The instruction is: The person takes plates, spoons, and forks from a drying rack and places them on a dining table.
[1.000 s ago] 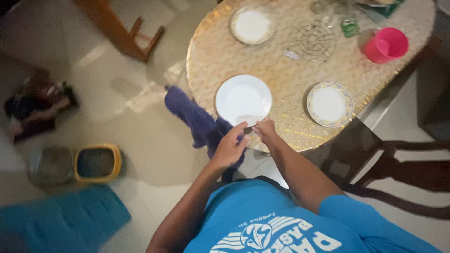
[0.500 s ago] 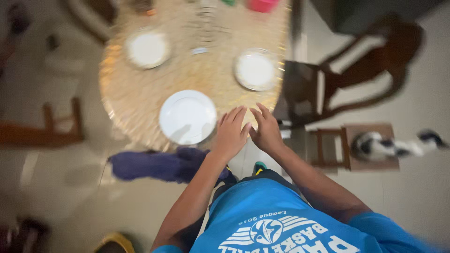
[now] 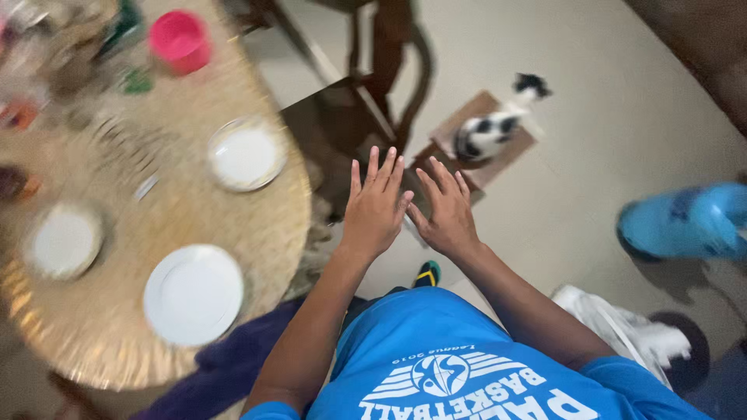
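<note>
My left hand (image 3: 376,208) is flat and spread wide, fingers stretched out and apart, palm down, with nothing in it. My right hand (image 3: 446,214) is just beside it, thumbs nearly meeting, spread the same way and just as empty. Both hang in the air over a dark wooden chair (image 3: 352,132), whose seat lies under my fingertips and whose back runs on beyond them.

Off to the left of my left hand is the round desk (image 3: 101,342) with its gold patterned top. The nearest dish to that hand is a small rimmed plate (image 3: 246,155), up and to its left, near the desk's edge. A larger plain white plate (image 3: 193,293) sits further left and closer to me, and another small plate (image 3: 64,241) lies beyond that, well away. A pink cup (image 3: 180,40) stands at the far end of the desk, with a blurred clutter of things around it that I cannot make out.

Ahead of my right hand, past the chair, a black and white cat (image 3: 490,128) sits on a brown mat (image 3: 475,167) on the pale floor. Far to the right of that hand lies a blue slipper-like object (image 3: 685,222). A purple cloth (image 3: 226,365) hangs below the desk's near edge, beside my left forearm.
</note>
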